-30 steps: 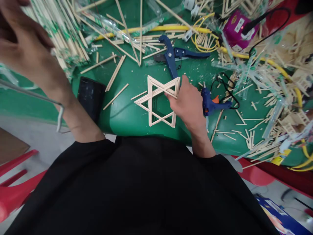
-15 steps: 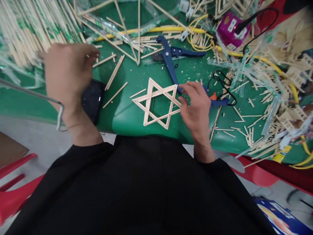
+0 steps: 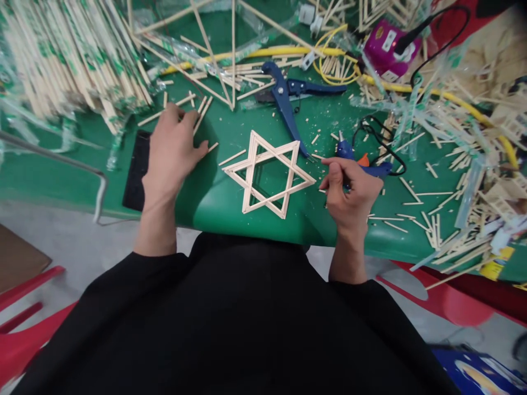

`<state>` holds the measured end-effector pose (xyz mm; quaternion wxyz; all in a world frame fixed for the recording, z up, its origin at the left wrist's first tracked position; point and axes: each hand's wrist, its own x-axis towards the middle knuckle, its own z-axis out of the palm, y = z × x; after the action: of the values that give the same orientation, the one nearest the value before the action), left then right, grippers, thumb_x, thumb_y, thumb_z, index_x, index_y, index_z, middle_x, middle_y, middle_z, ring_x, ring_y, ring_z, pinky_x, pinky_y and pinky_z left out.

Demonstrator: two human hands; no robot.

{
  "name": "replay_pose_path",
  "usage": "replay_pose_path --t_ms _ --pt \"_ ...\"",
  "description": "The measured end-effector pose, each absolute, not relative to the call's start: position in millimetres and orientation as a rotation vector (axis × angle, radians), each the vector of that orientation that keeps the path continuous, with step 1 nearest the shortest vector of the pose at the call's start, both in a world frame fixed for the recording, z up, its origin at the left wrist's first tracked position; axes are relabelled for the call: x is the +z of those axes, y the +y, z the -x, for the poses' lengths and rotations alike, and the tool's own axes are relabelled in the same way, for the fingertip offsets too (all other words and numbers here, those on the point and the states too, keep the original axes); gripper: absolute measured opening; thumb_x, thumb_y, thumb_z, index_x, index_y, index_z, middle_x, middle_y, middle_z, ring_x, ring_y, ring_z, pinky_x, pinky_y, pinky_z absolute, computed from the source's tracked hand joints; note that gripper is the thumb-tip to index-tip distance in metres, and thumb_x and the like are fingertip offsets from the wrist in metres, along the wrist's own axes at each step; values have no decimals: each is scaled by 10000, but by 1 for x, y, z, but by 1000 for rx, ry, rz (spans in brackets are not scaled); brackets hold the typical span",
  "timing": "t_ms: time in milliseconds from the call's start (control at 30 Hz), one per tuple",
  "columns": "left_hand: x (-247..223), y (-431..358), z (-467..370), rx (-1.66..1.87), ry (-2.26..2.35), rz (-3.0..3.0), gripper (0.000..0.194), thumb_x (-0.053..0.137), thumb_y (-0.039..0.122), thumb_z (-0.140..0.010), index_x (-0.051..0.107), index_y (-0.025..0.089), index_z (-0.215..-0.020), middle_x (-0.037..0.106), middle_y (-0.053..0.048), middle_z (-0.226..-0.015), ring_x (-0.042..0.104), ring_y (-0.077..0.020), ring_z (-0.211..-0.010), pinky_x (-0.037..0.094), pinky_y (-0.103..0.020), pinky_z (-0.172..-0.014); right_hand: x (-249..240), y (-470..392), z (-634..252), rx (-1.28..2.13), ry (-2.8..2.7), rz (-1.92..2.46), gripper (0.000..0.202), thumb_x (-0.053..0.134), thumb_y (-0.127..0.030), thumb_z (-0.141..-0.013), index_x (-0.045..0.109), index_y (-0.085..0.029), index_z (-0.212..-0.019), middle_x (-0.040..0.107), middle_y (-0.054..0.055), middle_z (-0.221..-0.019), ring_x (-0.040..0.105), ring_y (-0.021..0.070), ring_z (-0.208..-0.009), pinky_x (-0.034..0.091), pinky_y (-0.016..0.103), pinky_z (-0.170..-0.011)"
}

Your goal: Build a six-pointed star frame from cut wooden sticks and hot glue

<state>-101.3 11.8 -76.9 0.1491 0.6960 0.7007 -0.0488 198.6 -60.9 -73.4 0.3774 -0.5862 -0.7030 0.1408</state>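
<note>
The right hand (image 3: 352, 189) has its thumb and forefinger drawn close, a short stick (image 3: 317, 157) at the fingertip (whether it's pinched, I can't tell). The left hand (image 3: 171, 148) is spread, thumb apart from fingers, over loose sticks (image 3: 203, 114). The wooden star (image 3: 248, 178) lies flat on the green table (image 3: 218, 206) between them, one point just beside the right hand. A careless sideways knuckle could knock it askew; backing into the glue gun (image 3: 344, 149) could burn skin, if its nozzle is hot.
</note>
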Motion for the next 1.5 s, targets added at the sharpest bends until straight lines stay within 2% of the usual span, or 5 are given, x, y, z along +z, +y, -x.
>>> replay_pose_path --t_ms 467,667,933,1267,1500 --pt "-76 25 90 -280 2035 -2030 427 443 55 -838 482 44 -1263 544 -229 -1326 551 -377 -1280 488 -512 -1071 -83 -79 -218 311 -1665 1597 263 499 -319 -1000 723 -213 -912 611 -49 -550 573 90 -467 448 242 -501" --pt "-58 31 104 -35 2125 -1966 493 285 59 -915 386 177 -1382 615 -166 -1246 624 -306 -1178 529 -510 -1002 -81 -75 -234 277 -1589 1620 282 505 -367 -999 730 -215 -926 612 -35 -565 578 116 -490 453 268 -529" --pt "-59 47 113 -378 2204 -1953 437 482 141 -880 552 35 -1298 538 -219 -1415 531 -356 -1343 466 -515 -1117 -89 -73 -289 52 -1952 1869 334 472 -164 -889 678 -195 -1150 691 192 -1134 643 301 -1110 514 471 -956" --pt "-35 33 108 -264 2386 -2010 509 267 325 -1006 601 58 -1282 649 -239 -1247 583 -432 -1278 481 -622 -1061 -93 -86 -302 41 -2128 1881 698 466 -40 -750 504 -166 -1435 599 218 -1350 574 333 -1293 489 498 -1084" --pt "-46 4 90 -612 2079 -1996 386 560 435 -902 677 157 -1142 699 -139 -960 677 -395 -1056 579 -540 -906 -100 -44 -317 425 -2478 1699 663 499 -54 -741 548 -191 -1388 570 169 -1458 500 320 -1402 403 548 -1161"
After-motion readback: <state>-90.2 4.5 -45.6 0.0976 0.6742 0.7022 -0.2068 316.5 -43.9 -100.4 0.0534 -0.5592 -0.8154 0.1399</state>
